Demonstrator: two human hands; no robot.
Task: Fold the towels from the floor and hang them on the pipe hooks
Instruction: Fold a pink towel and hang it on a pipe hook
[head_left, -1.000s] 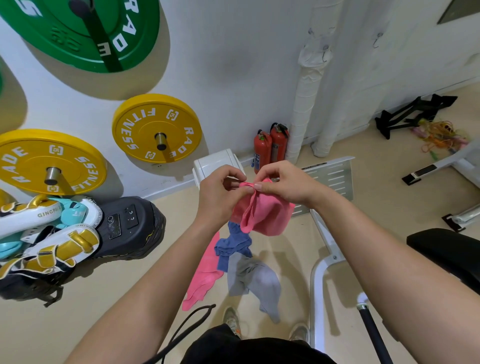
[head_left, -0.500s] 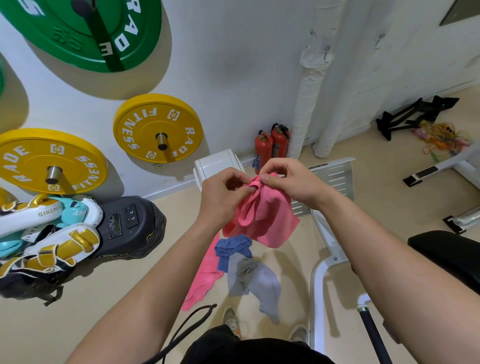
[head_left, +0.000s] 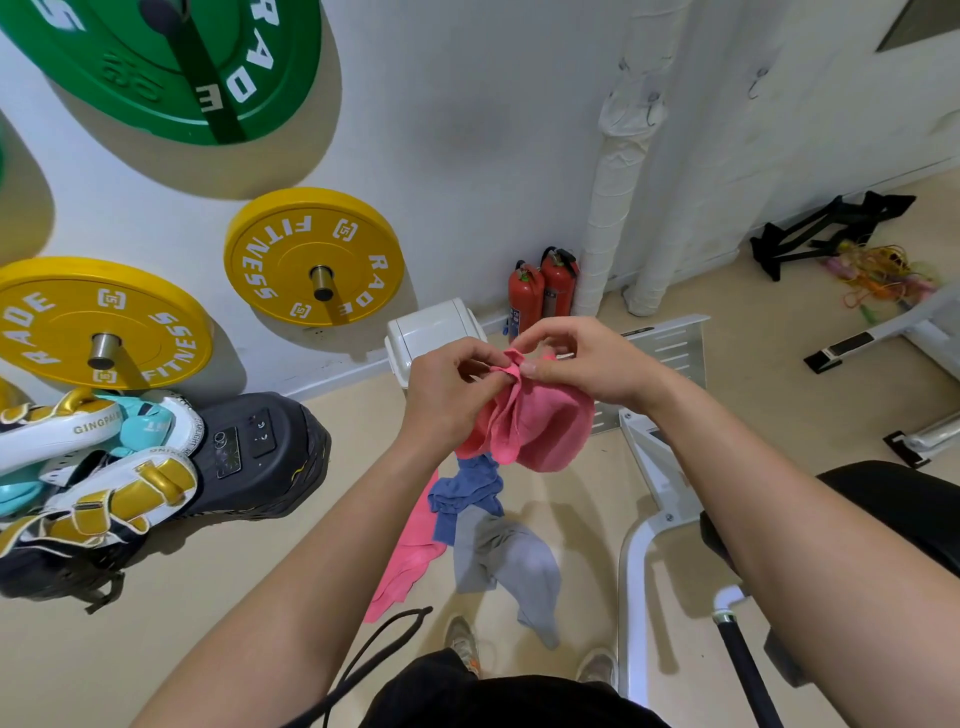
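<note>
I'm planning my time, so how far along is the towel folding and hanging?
Done: nothing hung, both pipe hooks look bare. In hand: left hand and right hand pinch the top edge of one pink towel, bunched, not folded. Left: the blue towel, grey towel and second pink towel lie on the floor.

Plain pink held towel (head_left: 540, 431). Beige floor (head_left: 260, 571). Pink floor towel (head_left: 410, 551), blue towel (head_left: 467, 493), grey towel (head_left: 511, 561). One green plate (head_left: 156, 62), two yellow plates (head_left: 314, 257), all with white lettering. Red fire extinguishers (head_left: 543, 291). White-wrapped pipe (head_left: 608, 208). White, gold and teal boxing gloves (head_left: 67, 431).
</note>
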